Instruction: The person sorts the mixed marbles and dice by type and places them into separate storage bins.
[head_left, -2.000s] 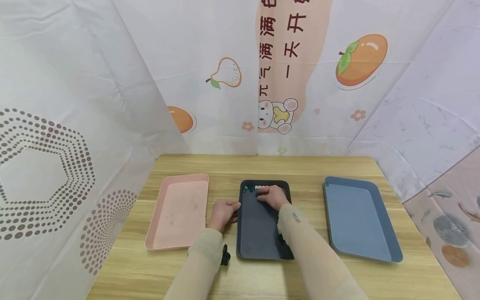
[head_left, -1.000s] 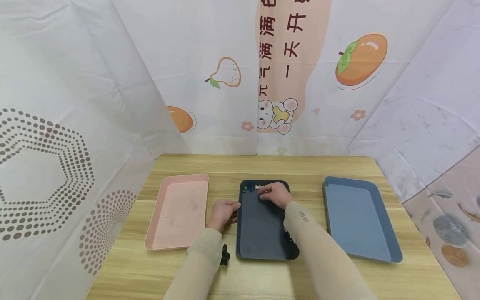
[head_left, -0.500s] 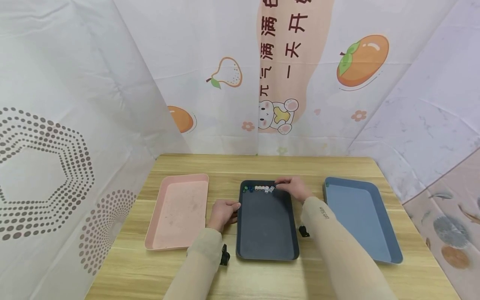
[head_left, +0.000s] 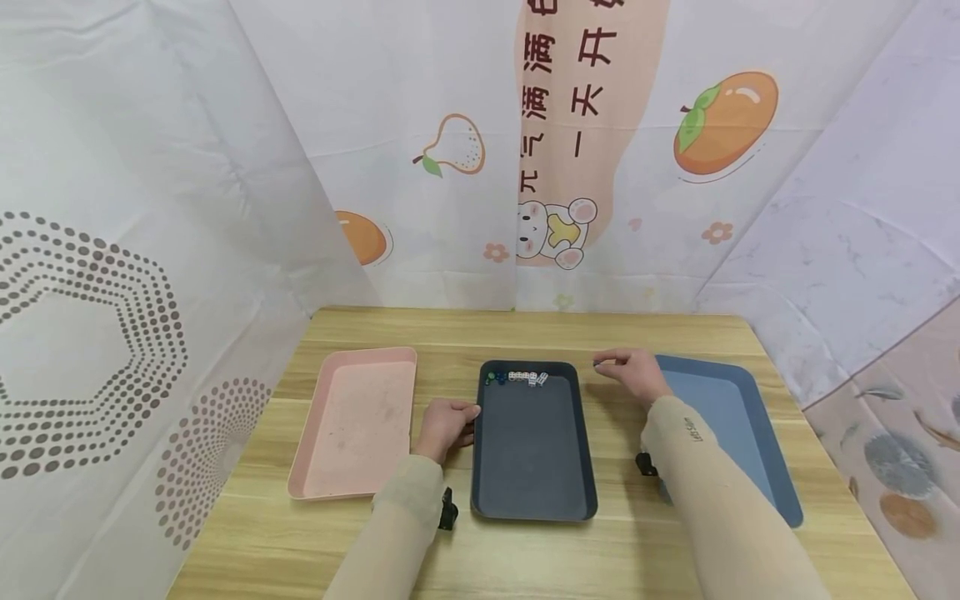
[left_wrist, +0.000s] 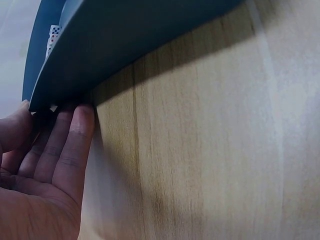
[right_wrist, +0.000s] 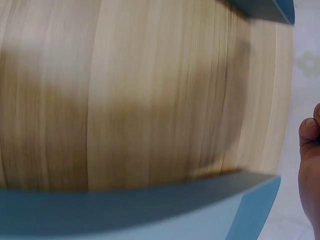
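Observation:
My left hand [head_left: 448, 423] grips the left wall of the dark grey tray [head_left: 532, 450], thumb at the rim and fingers against the underside in the left wrist view. Along that tray's far end sit several white dice [head_left: 525, 377], with small green dice [head_left: 491, 377] and blue dice [head_left: 502, 378] in the far-left corner. Between thumb and fingertips, my right hand [head_left: 636, 373] pinches a small dark blue die [head_left: 597, 362], mostly covered, above the table between the dark tray and the blue tray [head_left: 716, 417]. In the right wrist view only part of this hand shows, at the right edge.
A pink tray [head_left: 360, 417] lies left of my left hand. My right forearm [head_left: 720, 483] crosses over the blue tray and hides much of its left side. A printed curtain [head_left: 450, 233] hangs behind the wooden table [head_left: 517, 558].
My right hand has lifted a small blue die from the dark tray's far end and moved right, past the tray's rim to the blue tray's far-left corner. My left hand stays put.

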